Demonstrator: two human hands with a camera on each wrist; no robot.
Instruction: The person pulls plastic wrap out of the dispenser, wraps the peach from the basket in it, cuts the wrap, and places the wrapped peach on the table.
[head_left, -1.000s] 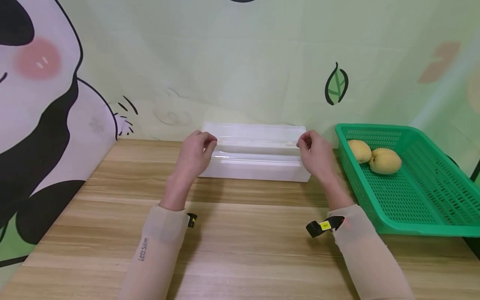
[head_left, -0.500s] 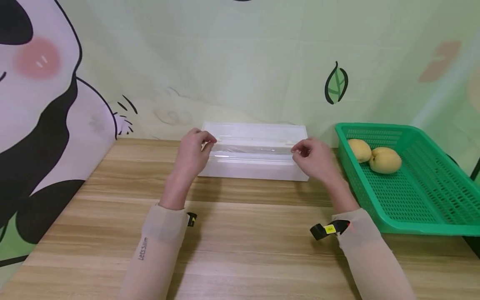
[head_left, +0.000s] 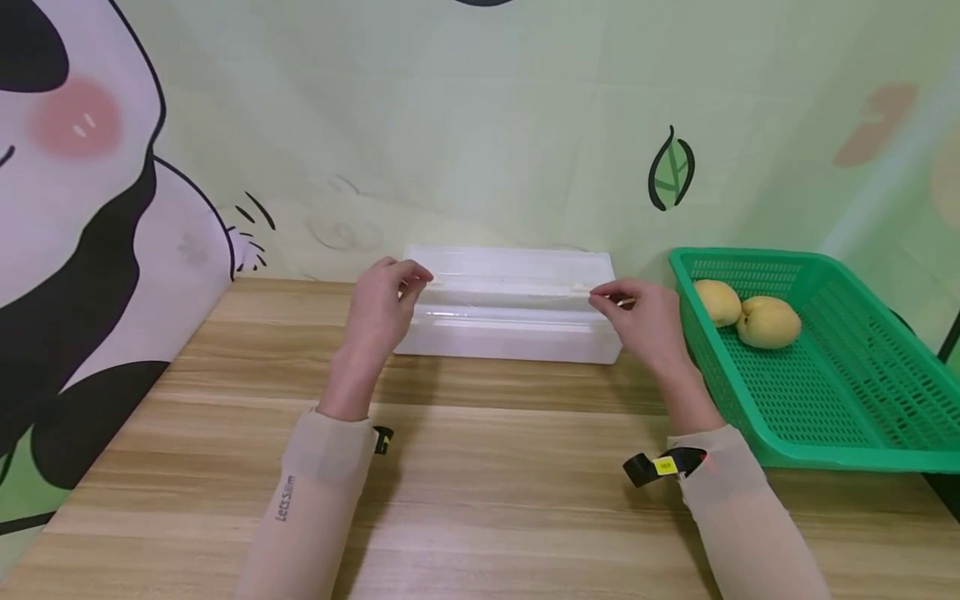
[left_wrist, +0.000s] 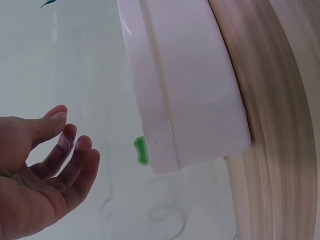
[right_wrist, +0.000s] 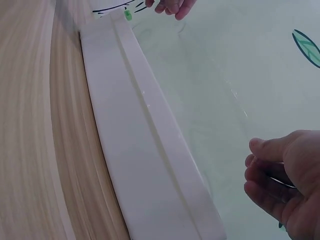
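Observation:
A long white cling film dispenser (head_left: 506,342) stands on the table against the backdrop, its lid (head_left: 525,262) raised at the back. Clear cling film (right_wrist: 239,102) stretches above it between both hands, visible mostly by its shine and a faint upper edge. At the dispenser's left end, my left hand (head_left: 378,308) pinches one corner of the film between thumb and fingers; a crumpled bit shows at the fingertips in the left wrist view. My right hand (head_left: 648,321) pinches the opposite corner near the right end, thumb against index finger, other fingers loosely bent.
To the right stands a green plastic basket (head_left: 765,450) with two yellow mango-like fruits (head_left: 770,322) in its back left corner. The wood-grain table (head_left: 495,492) extends in front. A printed panda backdrop (head_left: 480,142) hangs close behind the dispenser. A small green piece (left_wrist: 141,151) sits at the dispenser's end.
My right hand has shifted slightly down and to the right, its fingers straighter than before. The left hand has barely moved. The dispenser and basket stay put.

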